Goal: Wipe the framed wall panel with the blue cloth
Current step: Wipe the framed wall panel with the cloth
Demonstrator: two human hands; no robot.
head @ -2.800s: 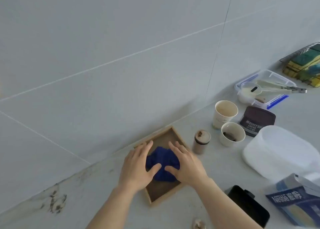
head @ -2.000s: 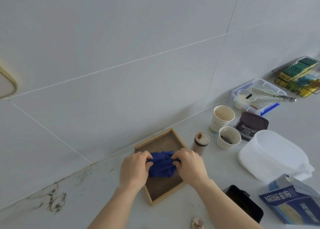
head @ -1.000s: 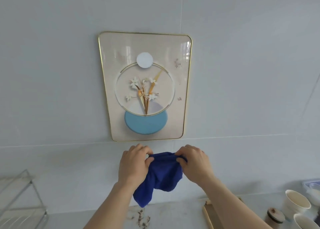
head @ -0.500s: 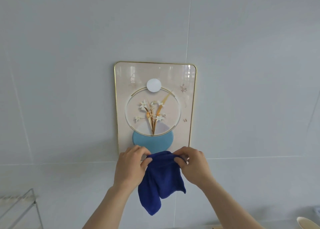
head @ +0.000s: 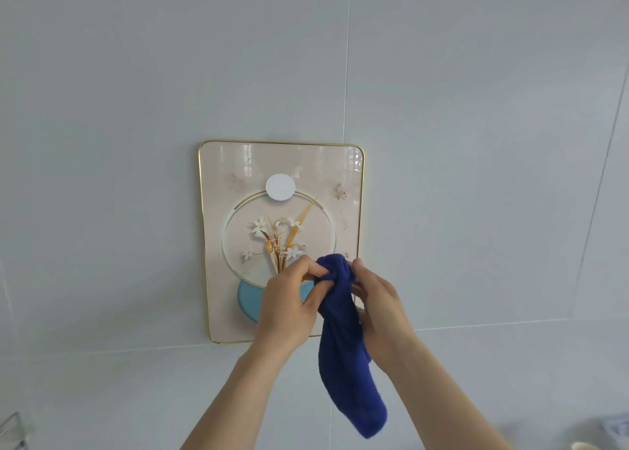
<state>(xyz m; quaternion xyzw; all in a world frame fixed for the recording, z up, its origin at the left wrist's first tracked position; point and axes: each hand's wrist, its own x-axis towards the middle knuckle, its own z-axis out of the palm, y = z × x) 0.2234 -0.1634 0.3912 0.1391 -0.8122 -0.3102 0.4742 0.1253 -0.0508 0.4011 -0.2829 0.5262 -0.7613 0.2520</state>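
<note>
The framed wall panel (head: 235, 191) hangs on the grey tiled wall; it has a thin gold frame, a cream face, painted flowers and a blue half disc. My left hand (head: 289, 300) and my right hand (head: 377, 300) are raised in front of its lower right part. Both pinch the top of the dark blue cloth (head: 347, 374), bunched between them. The rest of the cloth hangs down in a long fold below my wrists. My hands hide the panel's lower right corner. Whether the cloth touches the panel I cannot tell.
A metal wire rack corner (head: 12, 429) shows at the bottom left edge. A pale cup rim (head: 583, 445) peeks in at the bottom right corner. Grey wall tiles (head: 476, 143) surround the panel on all sides.
Both hands took the cloth from the wooden tray on the counter and lifted it up in front of the panel. The cloth went from spread between my hands to bunched and hanging long.
</note>
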